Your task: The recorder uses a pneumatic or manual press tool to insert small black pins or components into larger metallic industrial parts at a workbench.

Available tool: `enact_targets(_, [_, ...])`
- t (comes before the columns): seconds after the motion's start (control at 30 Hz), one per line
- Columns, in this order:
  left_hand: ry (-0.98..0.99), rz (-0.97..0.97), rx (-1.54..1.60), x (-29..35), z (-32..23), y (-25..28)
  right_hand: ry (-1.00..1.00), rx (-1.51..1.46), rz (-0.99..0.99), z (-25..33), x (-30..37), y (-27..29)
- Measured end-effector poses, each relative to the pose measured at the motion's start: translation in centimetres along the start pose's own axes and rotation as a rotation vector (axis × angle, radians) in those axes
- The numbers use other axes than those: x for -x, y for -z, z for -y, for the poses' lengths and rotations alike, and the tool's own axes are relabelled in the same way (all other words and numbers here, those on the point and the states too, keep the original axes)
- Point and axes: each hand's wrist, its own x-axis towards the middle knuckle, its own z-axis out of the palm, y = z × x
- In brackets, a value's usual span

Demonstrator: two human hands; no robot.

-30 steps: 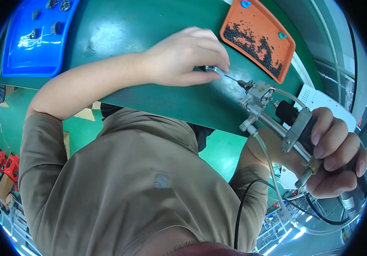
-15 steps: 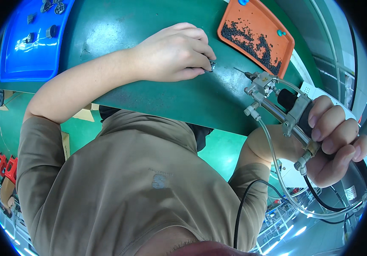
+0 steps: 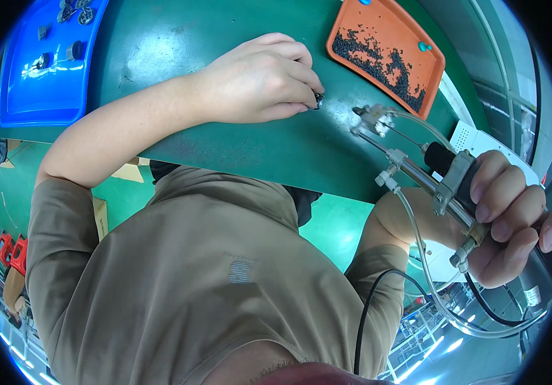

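My left hand (image 3: 269, 80) rests on the green table with its fingertips pinched on a small dark part (image 3: 318, 101). Only the right edge of that part shows; the fingers cover the rest. To its right, my right hand (image 3: 505, 212) is wrapped round the dark body of a power screwdriver (image 3: 453, 183) with a metal cylinder and clear hoses. The screwdriver's metal head (image 3: 373, 120) points at the left hand's fingertips, a short gap away. Bare rods show between the head and the cylinder, and the head is slightly blurred.
An orange tray (image 3: 388, 35) with many tiny black screws (image 3: 378, 64) lies at the far right. A blue tray (image 3: 48, 102) at the far left holds several small round dark parts (image 3: 75, 51). A white box (image 3: 475, 142) stands behind the screwdriver, whose hose (image 3: 417, 247) and black cable hang low.
The screwdriver's head has slid forward from its cylinder, and the thin bit no longer sticks out in front. My right hand shifted slightly right and down. The left hand stayed put.
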Motion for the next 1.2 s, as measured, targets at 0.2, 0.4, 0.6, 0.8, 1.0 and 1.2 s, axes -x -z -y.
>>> enact_targets(0.2, [-0.021, -0.016, 0.018, 0.0, 0.0, 0.0, 0.014, -0.066, 0.020, -0.6, 0.0, 0.0])
enact_targets(0.4, [-0.012, -0.025, 0.025, 0.1, 0.1, -0.2, -0.001, -0.034, 0.030, -1.0, -0.1, -0.3])
enact_targets(0.6, [-0.049, -0.077, 0.116, -0.5, -0.1, -0.4, -0.010, -0.080, 0.001, -0.2, -0.4, -0.1])
enact_targets(0.8, [0.124, -0.166, 0.489, -3.8, -2.5, -1.6, 0.006, -0.018, -0.240, 1.8, 0.0, 0.9])
enact_targets(1.0, [0.536, -0.265, 1.317, -6.3, -5.6, -2.1, 0.246, 0.148, -0.431, 2.4, 0.3, 2.1])
enact_targets(1.2, [0.719, -0.372, 1.955, -10.9, -6.9, -4.4, 0.365, 0.153, -0.516, 2.6, -0.2, 2.5])
